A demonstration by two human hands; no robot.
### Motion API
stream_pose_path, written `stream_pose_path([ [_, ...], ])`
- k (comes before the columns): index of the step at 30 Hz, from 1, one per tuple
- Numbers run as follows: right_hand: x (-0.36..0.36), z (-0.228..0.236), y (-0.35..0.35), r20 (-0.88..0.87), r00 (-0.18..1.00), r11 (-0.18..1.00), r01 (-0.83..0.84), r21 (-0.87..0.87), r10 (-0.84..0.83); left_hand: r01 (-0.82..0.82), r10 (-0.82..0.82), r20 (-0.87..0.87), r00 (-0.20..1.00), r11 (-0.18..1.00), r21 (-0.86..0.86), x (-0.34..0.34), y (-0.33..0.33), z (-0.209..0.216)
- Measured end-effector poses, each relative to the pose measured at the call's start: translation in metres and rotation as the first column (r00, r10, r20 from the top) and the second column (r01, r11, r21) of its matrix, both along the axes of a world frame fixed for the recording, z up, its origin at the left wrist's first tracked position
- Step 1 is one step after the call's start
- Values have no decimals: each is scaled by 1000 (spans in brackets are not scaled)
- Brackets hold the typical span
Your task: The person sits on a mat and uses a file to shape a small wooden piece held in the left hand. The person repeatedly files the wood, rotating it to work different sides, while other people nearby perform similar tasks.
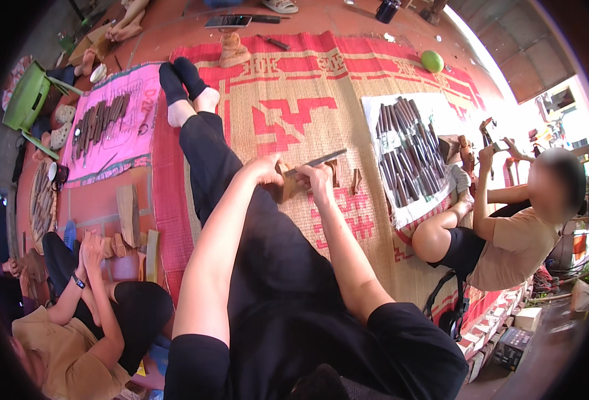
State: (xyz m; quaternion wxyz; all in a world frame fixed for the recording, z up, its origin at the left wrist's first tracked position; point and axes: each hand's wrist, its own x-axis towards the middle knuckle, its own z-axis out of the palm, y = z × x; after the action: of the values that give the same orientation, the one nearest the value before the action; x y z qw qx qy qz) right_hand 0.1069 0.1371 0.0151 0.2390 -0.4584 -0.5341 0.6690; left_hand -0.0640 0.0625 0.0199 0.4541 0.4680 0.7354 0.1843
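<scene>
In front of my lap, my left hand [266,169] is closed on a small light-brown wooden block [285,191]. My right hand [316,181] is closed on a long, flat grey metal tool, file-like in shape [328,158]. The tool lies across the top of the block, its tip pointing up and to the right. Its other end runs in between my hands, where fingers partly hide it. Just right of my right hand, a small dark wooden piece [356,181] rests on the straw mat [368,167].
A white cloth [408,217] with several dark-handled carving tools [408,143] lies on the right. A pink sheet [144,113] with more tools [100,123] lies on the left. People sit on both sides. Farther off are a green fruit [432,61] and a carved wooden figure [233,50].
</scene>
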Motion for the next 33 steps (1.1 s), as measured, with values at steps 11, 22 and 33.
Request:
stream_pose_path([
  [11,8,-2,-13,-115,988,994,103,-40,-107,24,-26,-55,998,999,-23,0,2,4],
  [22,11,-6,-25,-224,951,970,179,-167,-214,39,-38,-29,999,999,10,-1,2,-7],
  [33,18,-13,-18,-220,954,967,159,-198,-202,-87,111,210,971,989,-122,-12,8,-23],
])
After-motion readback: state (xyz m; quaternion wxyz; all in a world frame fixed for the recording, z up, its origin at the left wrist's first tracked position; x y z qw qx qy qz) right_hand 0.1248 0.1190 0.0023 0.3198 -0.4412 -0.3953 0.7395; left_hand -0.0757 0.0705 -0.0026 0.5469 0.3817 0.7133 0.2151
